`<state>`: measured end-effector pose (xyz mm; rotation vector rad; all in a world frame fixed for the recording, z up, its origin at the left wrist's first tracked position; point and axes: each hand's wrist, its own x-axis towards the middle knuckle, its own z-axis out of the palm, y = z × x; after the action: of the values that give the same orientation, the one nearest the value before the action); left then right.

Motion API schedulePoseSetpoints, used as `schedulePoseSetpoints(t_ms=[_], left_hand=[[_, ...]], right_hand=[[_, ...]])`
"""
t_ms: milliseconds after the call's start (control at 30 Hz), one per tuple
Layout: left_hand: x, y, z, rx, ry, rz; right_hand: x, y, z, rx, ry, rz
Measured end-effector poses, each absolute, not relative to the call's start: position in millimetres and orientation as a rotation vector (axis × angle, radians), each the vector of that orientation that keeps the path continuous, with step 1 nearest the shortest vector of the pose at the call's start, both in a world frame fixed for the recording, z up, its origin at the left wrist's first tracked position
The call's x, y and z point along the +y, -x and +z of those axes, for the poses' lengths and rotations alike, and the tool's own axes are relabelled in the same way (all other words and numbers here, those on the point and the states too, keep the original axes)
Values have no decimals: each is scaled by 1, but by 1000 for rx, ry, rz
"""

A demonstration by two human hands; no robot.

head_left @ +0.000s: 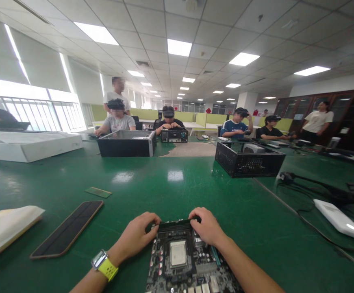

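A motherboard (pixel 192 270) lies on the table in front of me, with a silver processor (pixel 178 253) in its socket. Along its far edge, a thin green memory module (pixel 175 222) stands in the dark slots. My left hand (pixel 138 234), a yellow-strapped watch on its wrist, has fingers and thumb closed at the module's left end. At the other end my right hand (pixel 207 226) is curled with its fingertips on the module. The fingertips are partly hidden there. Another green memory module (pixel 98 192) lies flat beyond my left hand.
A phone (pixel 68 228) and a pale padded packet (pixel 9 228) lie at left. Black computer cases (pixel 126 146) (pixel 250 160) stand farther back, near a white box (pixel 36 144). Cables and a white power bank (pixel 338 217) are at right. Several people are across the table.
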<state>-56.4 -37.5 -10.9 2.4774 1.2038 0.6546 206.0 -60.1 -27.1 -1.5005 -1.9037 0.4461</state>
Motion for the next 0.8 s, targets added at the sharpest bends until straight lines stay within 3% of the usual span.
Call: schedulePoseSetpoints(t_ms=[800], left_hand=[[-38, 57, -12, 1199, -2490, 675]], right_hand=[[-59, -207, -27, -1898, 1506, 463]])
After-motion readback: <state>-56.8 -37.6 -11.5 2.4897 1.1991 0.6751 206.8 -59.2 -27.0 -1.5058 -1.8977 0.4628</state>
